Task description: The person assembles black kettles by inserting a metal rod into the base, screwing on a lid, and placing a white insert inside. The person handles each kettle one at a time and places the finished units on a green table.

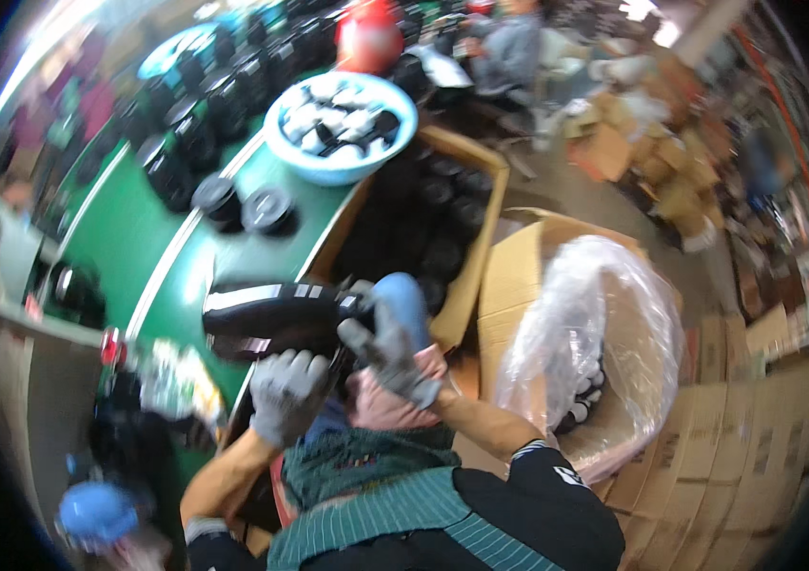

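Note:
A glossy black rounded housing, blurred by motion, lies sideways in front of me at the edge of the green table. My left hand, in a grey work glove, is closed on its lower edge near the right end. Beside that end is my right hand, gloved alike, with fingers apart; whether it touches the housing is hard to see. Two black round-topped pieces stand on the green table beyond the housing.
A light-blue basin holds white and black parts. To its right, a carton contains black round pieces. An opened carton with a clear plastic liner stands at my right. Flat cardboard lies beyond. A person in a blue cap is at lower left.

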A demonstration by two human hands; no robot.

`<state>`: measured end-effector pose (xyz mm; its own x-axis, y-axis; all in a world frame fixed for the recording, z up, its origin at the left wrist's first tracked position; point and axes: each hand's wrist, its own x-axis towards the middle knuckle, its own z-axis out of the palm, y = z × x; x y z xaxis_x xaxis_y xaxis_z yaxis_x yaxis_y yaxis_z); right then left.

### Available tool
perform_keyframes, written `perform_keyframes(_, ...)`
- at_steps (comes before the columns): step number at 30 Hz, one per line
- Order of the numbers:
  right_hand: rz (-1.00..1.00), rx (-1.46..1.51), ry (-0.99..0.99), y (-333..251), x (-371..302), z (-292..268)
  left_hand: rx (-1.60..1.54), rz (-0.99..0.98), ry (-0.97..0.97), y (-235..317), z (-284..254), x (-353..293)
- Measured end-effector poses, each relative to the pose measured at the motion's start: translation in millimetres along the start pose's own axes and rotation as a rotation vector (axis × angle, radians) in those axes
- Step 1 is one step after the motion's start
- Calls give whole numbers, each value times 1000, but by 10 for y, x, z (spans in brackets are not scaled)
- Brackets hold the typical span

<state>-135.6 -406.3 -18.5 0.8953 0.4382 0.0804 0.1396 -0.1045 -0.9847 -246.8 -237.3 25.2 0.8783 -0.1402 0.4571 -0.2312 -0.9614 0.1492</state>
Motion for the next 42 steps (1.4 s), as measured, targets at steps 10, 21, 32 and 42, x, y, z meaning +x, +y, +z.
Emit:
perform_keyframes(10, -648, -217, -10, -460, -158, -101, 208, 61, 139, -124, -39, -225)
perform_keyframes(21, -566, -122, -96, -499, -92, 35, -45, -75, 135, -256, -82, -246)
perform_keyframes(32, -352, -361, -314, 421, 327, -405, -931, -1090, 709, -2748, -45, -203)
perform_keyframes(42, -494, -685, -132, 1238, 428, -393, -1017, -1053, 989, -4786, 929, 28)
